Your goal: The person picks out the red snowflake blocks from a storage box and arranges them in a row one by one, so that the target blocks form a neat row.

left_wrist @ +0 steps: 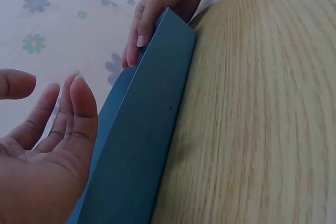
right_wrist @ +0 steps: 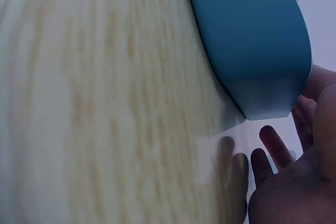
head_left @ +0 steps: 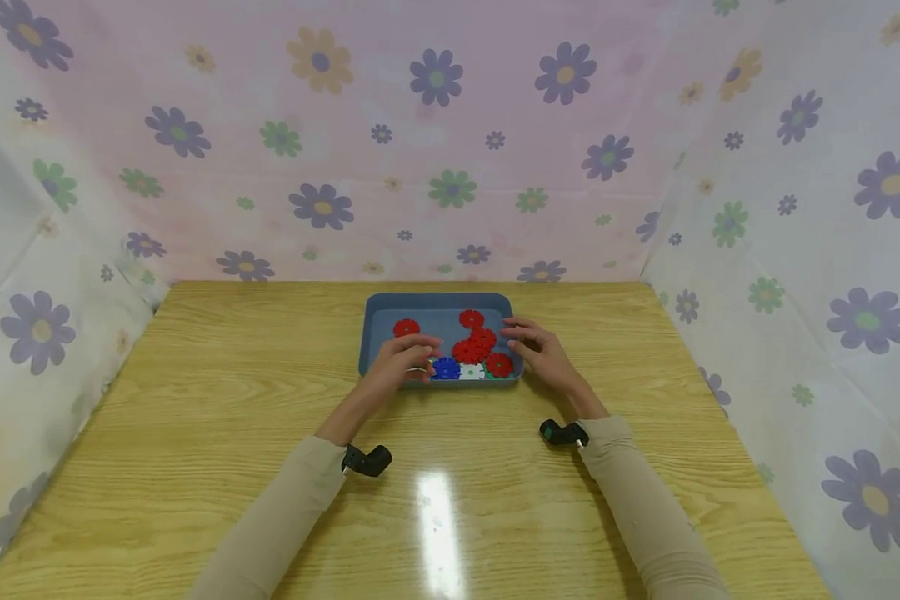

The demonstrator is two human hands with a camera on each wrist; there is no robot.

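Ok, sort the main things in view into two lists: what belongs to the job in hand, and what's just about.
Likely part of the job:
- blue-grey tray
- red notched discs, inside it
- blue disc
- white disc

Just about:
- wooden table, under the tray
- flowered cloth
- black wrist devices, worn

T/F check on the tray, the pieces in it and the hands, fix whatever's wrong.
1. The tray stands on the wooden table. True.
2. The blue piece is just left of the white piece. True.
3. The white piece lies along the tray's far side. False: near side.
4. Most visible pieces are green. False: red pieces are most numerous.
5. Both hands lie flat on the table. False: the left hand reaches over the tray, the right hand is at its right end.
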